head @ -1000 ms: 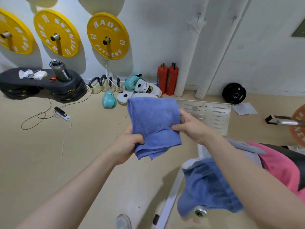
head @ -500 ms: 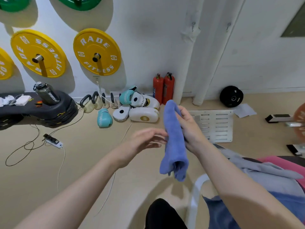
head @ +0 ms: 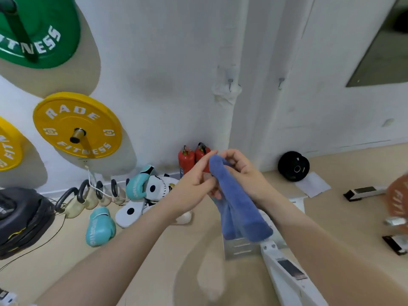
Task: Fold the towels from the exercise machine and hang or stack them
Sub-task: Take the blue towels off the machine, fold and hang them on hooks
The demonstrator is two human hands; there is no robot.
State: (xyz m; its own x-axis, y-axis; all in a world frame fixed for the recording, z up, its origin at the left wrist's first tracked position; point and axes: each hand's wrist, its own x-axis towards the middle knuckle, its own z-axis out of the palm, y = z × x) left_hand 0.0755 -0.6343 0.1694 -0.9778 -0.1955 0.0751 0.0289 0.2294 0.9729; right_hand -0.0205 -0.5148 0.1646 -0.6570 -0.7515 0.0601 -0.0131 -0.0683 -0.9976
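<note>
A blue towel (head: 239,208), folded into a narrow strip, hangs in front of me at chest height. My right hand (head: 240,171) holds its upper part from the right, fingers curled behind the cloth. My left hand (head: 196,182) pinches the top of the towel from the left, index finger stretched up along its upper edge. The towel's lower end hangs loose above the white frame of the exercise machine (head: 287,274). Two small hooks (head: 230,81) stick out of the white wall above.
Yellow and green weight plates (head: 77,125) hang on the wall at left. Boxing gloves (head: 100,227), kettlebells (head: 88,195), two red extinguishers (head: 186,160) and a black plate (head: 293,165) lie along the wall. A black step platform (head: 19,219) stands at far left.
The view has tilted up and closer to the wall. My left hand, open and apart before, now pinches the top of the folded towel beside my right hand.
</note>
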